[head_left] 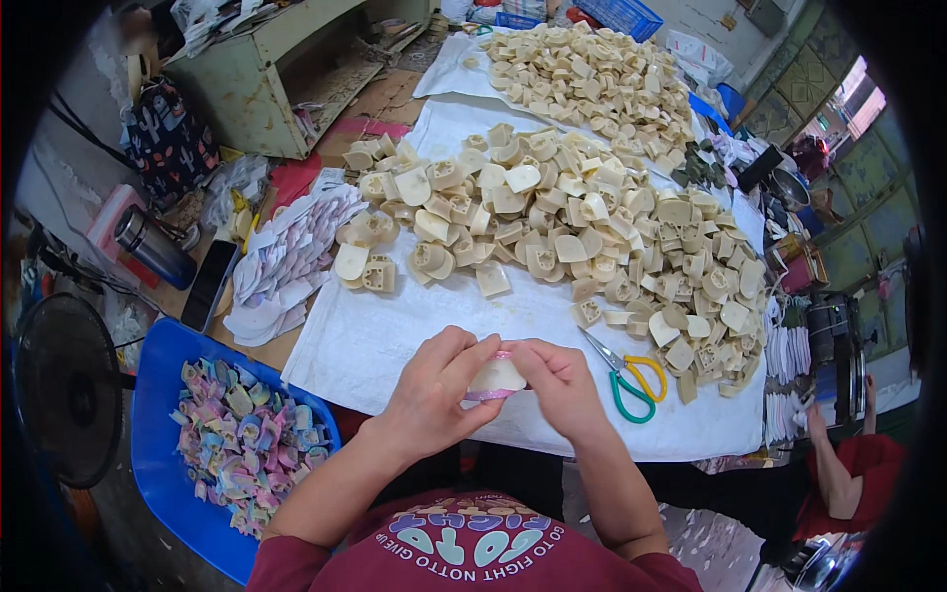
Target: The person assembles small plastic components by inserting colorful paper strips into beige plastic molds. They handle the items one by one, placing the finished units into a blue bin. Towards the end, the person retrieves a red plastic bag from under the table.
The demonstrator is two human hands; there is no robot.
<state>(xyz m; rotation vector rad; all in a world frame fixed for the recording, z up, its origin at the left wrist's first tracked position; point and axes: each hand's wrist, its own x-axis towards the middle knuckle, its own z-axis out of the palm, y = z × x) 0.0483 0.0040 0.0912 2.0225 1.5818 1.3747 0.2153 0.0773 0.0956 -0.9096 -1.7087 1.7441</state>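
Centrally, cream block (pixel 499 378) with pink strip pinched between left hand (pixel 434 390) and right hand (pixel 564 385), fingers closed on it.

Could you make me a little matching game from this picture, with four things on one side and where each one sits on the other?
Things:
1. scissors
2. blue tray
3. metal flask
4. cream block with pink strip

Places:
A. held between the left hand and the right hand
B. on the white sheet, just right of the hands
C. far left, beside a black phone
D. lower left, filled with pastel-coloured pieces

Pairs: 1-B, 2-D, 3-C, 4-A
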